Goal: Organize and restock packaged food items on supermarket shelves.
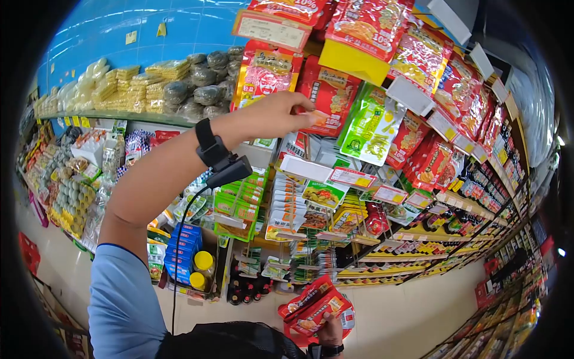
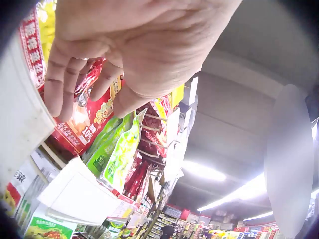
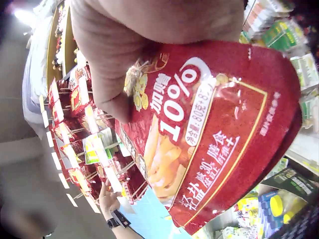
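At the far left of the frame, rounded, egg-shaped goods (image 1: 78,206) sit in clear plastic packs, while a light blue fabric sleeve (image 1: 122,299) fills the lower left. Stiff, boxy blue cartons (image 1: 183,245) stand stacked left of jars with round yellow lids (image 1: 203,261). Near upper centre, a person's left hand (image 1: 266,115) is at the left edge of a glossy red pouch (image 1: 332,99) on the display, fingers bent; whether it grips cannot be told. At bottom centre, the right hand (image 1: 330,331) grips shiny red packets (image 1: 310,324), thumb across the printed front. Right of centre hang smooth, rectangular green pouches (image 1: 375,128).
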A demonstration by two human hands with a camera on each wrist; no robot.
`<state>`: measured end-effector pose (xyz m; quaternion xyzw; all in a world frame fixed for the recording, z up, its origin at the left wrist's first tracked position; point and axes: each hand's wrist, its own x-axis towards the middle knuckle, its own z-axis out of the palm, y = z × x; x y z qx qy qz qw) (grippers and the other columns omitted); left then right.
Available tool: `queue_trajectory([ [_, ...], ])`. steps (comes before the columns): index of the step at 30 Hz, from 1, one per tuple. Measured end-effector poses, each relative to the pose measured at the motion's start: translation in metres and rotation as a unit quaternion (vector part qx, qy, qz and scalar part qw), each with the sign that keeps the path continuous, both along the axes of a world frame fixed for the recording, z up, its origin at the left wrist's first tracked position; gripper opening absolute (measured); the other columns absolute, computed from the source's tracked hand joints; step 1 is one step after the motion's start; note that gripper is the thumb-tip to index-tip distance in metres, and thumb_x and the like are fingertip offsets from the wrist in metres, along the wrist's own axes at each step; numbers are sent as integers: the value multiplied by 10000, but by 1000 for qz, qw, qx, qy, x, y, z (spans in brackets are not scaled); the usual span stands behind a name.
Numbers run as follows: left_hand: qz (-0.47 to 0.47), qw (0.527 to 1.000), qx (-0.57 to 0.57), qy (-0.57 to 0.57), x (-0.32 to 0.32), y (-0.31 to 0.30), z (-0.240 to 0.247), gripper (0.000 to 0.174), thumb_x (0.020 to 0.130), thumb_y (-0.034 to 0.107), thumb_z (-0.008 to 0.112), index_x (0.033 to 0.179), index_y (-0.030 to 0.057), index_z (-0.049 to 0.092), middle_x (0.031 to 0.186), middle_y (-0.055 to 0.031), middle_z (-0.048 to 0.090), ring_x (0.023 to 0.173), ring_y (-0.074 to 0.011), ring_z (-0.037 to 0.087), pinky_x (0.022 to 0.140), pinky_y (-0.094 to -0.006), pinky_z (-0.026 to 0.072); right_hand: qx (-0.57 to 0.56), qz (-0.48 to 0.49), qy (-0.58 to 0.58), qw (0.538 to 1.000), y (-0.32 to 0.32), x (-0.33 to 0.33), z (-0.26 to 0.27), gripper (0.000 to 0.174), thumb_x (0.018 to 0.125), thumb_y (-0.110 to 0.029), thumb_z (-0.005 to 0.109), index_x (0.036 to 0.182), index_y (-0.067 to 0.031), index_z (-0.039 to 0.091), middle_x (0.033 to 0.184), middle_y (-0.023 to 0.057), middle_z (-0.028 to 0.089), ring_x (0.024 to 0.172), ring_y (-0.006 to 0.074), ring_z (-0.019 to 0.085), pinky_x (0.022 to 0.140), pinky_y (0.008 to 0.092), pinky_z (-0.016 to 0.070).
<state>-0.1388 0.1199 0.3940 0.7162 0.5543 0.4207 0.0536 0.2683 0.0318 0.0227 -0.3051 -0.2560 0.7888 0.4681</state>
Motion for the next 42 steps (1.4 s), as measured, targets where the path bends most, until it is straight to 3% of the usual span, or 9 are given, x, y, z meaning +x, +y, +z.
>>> queue_trajectory([
  [4,-52,998,38,-16,9,-9,-13,458,906,351,607,1237,40,552,1045,-106,610,931,-165,612,752,-290,497,-9,6,-20,1000,-2,-6,3,639,722,-71,703,1295,-33,422,1177,110,591,1063,295,600,925,475,501],
  [5,-64,994,81,39,14,-15,-16,480,914,328,595,1283,32,516,1216,-168,548,1068,-214,586,849,-321,486,-11,8,-30,999,0,-6,3,639,723,-72,701,1295,-30,421,1179,113,589,1064,298,599,927,478,499],
  [8,-71,973,202,87,35,-18,-38,550,912,324,588,1338,8,443,1371,-240,417,1233,-296,482,958,-377,442,-10,20,-55,998,5,-8,6,632,728,-73,693,1293,-18,414,1180,124,585,1065,307,597,935,491,490],
  [11,-135,986,96,-28,57,-34,-41,621,912,319,574,1369,-42,359,1432,-293,310,1351,-370,314,1047,-427,357,-9,40,-69,997,12,-14,5,628,728,-76,699,1285,-18,415,1176,121,584,1071,304,593,939,484,490],
  [15,-157,982,87,-53,67,-27,-47,652,916,301,544,1353,-118,301,1436,-373,181,1344,-448,267,1082,-434,303,16,53,-86,995,12,-36,31,610,745,-62,702,1282,-32,414,1183,114,584,1074,292,595,940,472,491],
  [24,-150,965,195,-87,91,-22,-60,630,884,214,599,1332,-125,313,1419,-437,66,1345,-491,225,1100,-422,278,1,81,-84,993,14,-38,3,582,769,-95,710,1281,-41,437,1185,98,596,1065,285,603,945,465,483],
  [38,-152,974,136,-101,97,-25,-55,591,872,193,621,1342,-52,359,1490,-329,72,1371,-436,233,1072,-409,316,-20,86,-25,996,9,-49,11,525,765,-57,717,1238,-45,490,1135,72,620,1030,244,619,920,425,501],
  [39,-99,979,173,-42,97,-30,-60,568,880,178,614,1348,-29,367,1478,-281,199,1350,-390,309,1048,-403,350,-13,86,-21,996,8,-52,17,515,766,-57,716,1233,-47,496,1129,71,623,1028,240,620,917,423,502],
  [42,-109,983,143,37,83,-72,-82,525,883,161,609,1337,-4,403,1415,-229,352,1294,-353,394,1031,-384,368,18,76,-32,996,-1,-50,38,423,807,-68,675,1203,-45,527,1086,51,634,969,222,629,876,398,511],
])
